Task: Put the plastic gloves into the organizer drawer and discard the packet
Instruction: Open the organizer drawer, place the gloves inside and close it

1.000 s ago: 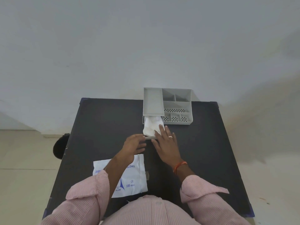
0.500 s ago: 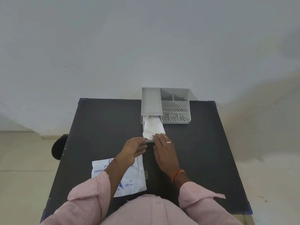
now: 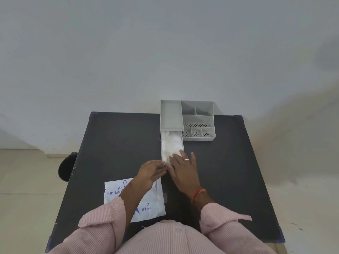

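A grey organizer (image 3: 198, 120) stands at the table's far edge. Its drawer (image 3: 182, 142) is pulled out toward me and holds a pile of clear white plastic gloves (image 3: 171, 143). My left hand (image 3: 151, 172) pinches the drawer's front end, fingers curled. My right hand (image 3: 183, 168) lies flat with spread fingers over the drawer's near end, touching the gloves. The white glove packet (image 3: 148, 204) with blue print lies flat on the table under my left forearm.
The black table (image 3: 117, 143) stands against a plain wall. A dark round object (image 3: 67, 166) sits on the floor by the table's left edge. The organizer's open compartments (image 3: 198, 123) lie to the right of the drawer.
Both hands stay at the drawer's front. My right hand has slid forward onto the gloves, and the drawer shows pulled out a little further.
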